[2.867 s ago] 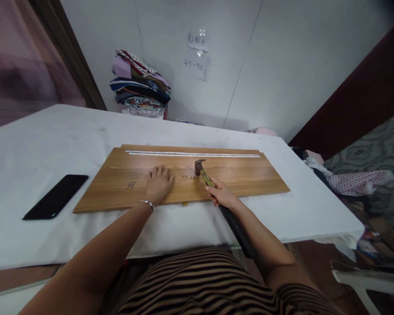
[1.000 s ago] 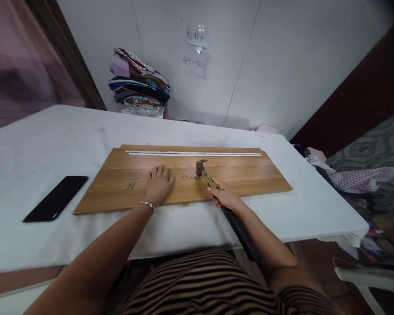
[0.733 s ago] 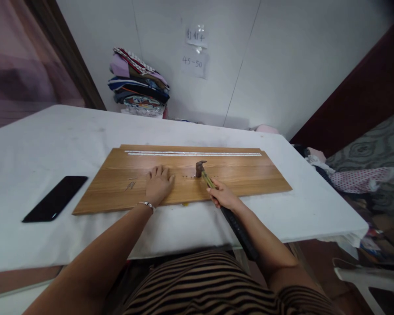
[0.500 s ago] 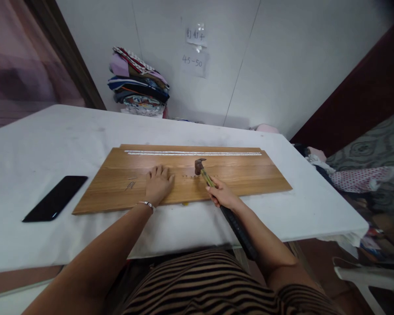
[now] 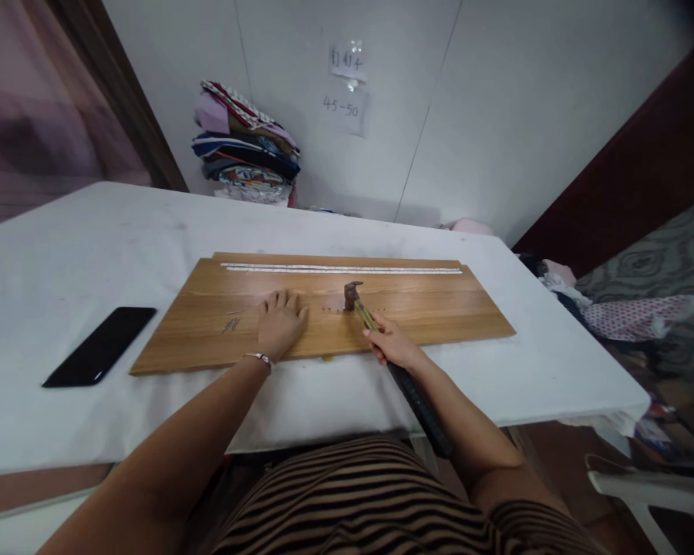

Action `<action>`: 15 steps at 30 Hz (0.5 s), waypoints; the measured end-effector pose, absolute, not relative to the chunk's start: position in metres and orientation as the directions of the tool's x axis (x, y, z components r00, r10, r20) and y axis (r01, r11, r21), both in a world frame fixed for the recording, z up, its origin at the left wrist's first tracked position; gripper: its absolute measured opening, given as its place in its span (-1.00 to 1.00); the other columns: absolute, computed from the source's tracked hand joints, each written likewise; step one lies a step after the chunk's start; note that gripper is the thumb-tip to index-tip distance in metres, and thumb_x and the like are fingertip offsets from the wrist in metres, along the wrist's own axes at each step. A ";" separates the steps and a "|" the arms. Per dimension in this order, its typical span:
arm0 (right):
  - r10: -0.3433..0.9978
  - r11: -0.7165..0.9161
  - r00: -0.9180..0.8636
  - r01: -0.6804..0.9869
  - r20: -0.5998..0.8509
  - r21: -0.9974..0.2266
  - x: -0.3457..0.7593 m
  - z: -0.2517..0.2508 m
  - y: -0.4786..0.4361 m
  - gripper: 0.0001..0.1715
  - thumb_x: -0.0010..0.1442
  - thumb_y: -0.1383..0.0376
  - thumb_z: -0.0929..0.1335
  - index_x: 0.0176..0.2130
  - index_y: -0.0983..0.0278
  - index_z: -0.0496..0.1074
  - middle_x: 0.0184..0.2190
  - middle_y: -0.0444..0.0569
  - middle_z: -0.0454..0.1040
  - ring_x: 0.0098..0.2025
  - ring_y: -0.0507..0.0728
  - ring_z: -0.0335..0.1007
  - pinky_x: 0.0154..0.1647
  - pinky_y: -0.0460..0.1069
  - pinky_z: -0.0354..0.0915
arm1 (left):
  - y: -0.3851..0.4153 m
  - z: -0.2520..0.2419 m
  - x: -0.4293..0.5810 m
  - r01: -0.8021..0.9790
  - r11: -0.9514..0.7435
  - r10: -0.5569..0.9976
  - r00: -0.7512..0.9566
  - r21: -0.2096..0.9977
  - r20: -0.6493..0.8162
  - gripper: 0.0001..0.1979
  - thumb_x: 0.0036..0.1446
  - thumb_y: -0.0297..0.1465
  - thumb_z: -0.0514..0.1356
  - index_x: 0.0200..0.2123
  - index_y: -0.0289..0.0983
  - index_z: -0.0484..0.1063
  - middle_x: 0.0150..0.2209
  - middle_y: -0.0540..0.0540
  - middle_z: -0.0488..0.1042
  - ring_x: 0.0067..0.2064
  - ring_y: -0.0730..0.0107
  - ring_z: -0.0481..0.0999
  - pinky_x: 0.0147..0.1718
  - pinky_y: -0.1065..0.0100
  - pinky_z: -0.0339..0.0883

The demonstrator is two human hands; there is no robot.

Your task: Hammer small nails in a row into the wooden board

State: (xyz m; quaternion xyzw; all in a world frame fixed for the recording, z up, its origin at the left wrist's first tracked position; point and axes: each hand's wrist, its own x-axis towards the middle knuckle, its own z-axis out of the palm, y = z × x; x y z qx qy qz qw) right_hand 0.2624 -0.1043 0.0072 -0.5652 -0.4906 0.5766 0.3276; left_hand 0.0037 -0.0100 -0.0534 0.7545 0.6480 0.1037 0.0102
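Left hand flat on board, fingers spread; loose nails left of them. Right hand: fingers curled round hammer, metal head just beyond fingertips. 2 white strips farther beyond fingers.

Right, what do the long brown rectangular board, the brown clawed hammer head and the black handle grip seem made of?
Board: wood or wood-effect laminate, smooth satin, by grain streaks. Hammer head: probably metal; dull brown suggests rust. Handle grip: perhaps rubber or plastic; matt black leaves it open.
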 end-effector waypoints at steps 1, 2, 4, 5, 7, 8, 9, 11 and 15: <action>0.929 -0.311 -0.148 0.178 -0.338 -0.934 0.262 0.007 -0.104 -0.12 0.34 0.18 0.43 0.53 0.25 0.21 -0.60 -0.39 0.23 -0.67 -0.05 0.11 -0.63 -0.15 0.11 | -0.010 -0.054 0.003 0.976 -0.163 0.979 0.141 0.145 0.149 -0.46 0.45 -0.20 -0.04 0.29 -0.29 0.50 0.45 -0.40 0.41 0.47 -0.20 0.30 0.42 -0.20 0.18; 0.928 -0.315 -0.150 0.178 -0.342 -0.932 0.262 0.007 -0.105 -0.12 0.34 0.19 0.43 0.53 0.25 0.21 -0.60 -0.38 0.23 -0.66 -0.04 0.12 -0.63 -0.15 0.11 | -0.010 -0.055 0.003 0.976 -0.164 0.978 0.142 0.140 0.155 -0.47 0.45 -0.20 -0.04 0.29 -0.27 0.50 0.45 -0.39 0.42 0.47 -0.19 0.30 0.42 -0.19 0.18; 0.929 -0.311 -0.150 0.173 -0.337 -0.934 0.262 0.007 -0.105 -0.12 0.34 0.20 0.43 0.52 0.25 0.21 -0.59 -0.37 0.24 -0.66 -0.04 0.12 -0.63 -0.15 0.11 | -0.010 -0.055 0.003 0.977 -0.164 0.976 0.141 0.137 0.164 -0.47 0.45 -0.20 -0.03 0.28 -0.26 0.50 0.45 -0.37 0.42 0.47 -0.19 0.31 0.42 -0.19 0.18; 0.932 -0.306 -0.149 0.169 -0.331 -0.937 0.263 0.007 -0.105 -0.12 0.34 0.20 0.43 0.53 0.26 0.21 -0.60 -0.37 0.24 -0.66 -0.04 0.12 -0.64 -0.14 0.10 | -0.010 -0.055 0.003 0.977 -0.163 0.976 0.139 0.140 0.166 -0.47 0.45 -0.20 -0.04 0.28 -0.26 0.51 0.45 -0.38 0.42 0.47 -0.19 0.31 0.42 -0.19 0.19; 0.936 -0.296 -0.147 0.161 -0.320 -0.941 0.263 0.007 -0.105 -0.10 0.34 0.20 0.43 0.53 0.27 0.20 -0.60 -0.37 0.24 -0.67 -0.03 0.11 -0.64 -0.14 0.09 | -0.010 -0.054 0.003 0.975 -0.162 0.977 0.137 0.149 0.166 -0.47 0.45 -0.20 -0.04 0.27 -0.27 0.51 0.45 -0.40 0.42 0.47 -0.20 0.31 0.41 -0.20 0.19; 0.937 -0.295 -0.146 0.160 -0.319 -0.942 0.264 0.006 -0.105 -0.10 0.34 0.20 0.43 0.54 0.27 0.19 -0.60 -0.37 0.24 -0.67 -0.03 0.11 -0.64 -0.15 0.09 | -0.010 -0.054 0.004 0.974 -0.164 0.977 0.138 0.154 0.164 -0.46 0.45 -0.20 -0.05 0.27 -0.28 0.51 0.45 -0.41 0.41 0.47 -0.21 0.31 0.41 -0.21 0.19; 0.936 -0.298 -0.145 0.161 -0.321 -0.941 0.264 0.006 -0.104 -0.09 0.34 0.20 0.43 0.54 0.28 0.18 -0.60 -0.38 0.24 -0.67 -0.03 0.11 -0.64 -0.15 0.09 | -0.010 -0.053 0.004 0.973 -0.166 0.977 0.140 0.158 0.162 -0.46 0.45 -0.21 -0.05 0.26 -0.29 0.52 0.45 -0.42 0.41 0.47 -0.22 0.31 0.41 -0.22 0.19; 0.932 -0.312 -0.141 0.165 -0.335 -0.936 0.264 0.005 -0.104 -0.08 0.34 0.20 0.42 0.55 0.29 0.16 -0.61 -0.38 0.23 -0.67 -0.03 0.10 -0.64 -0.15 0.09 | -0.011 -0.052 0.004 0.973 -0.167 0.978 0.142 0.162 0.156 -0.46 0.45 -0.21 -0.05 0.26 -0.31 0.51 0.46 -0.43 0.39 0.48 -0.23 0.30 0.42 -0.23 0.18; 0.929 -0.312 -0.151 0.169 -0.337 -0.935 0.264 0.006 -0.104 -0.11 0.34 0.21 0.42 0.53 0.27 0.18 -0.61 -0.38 0.23 -0.67 -0.03 0.11 -0.64 -0.15 0.10 | -0.011 -0.052 0.005 0.975 -0.159 0.980 0.136 0.154 0.148 -0.46 0.44 -0.22 -0.04 0.28 -0.31 0.50 0.47 -0.42 0.38 0.49 -0.22 0.29 0.42 -0.22 0.17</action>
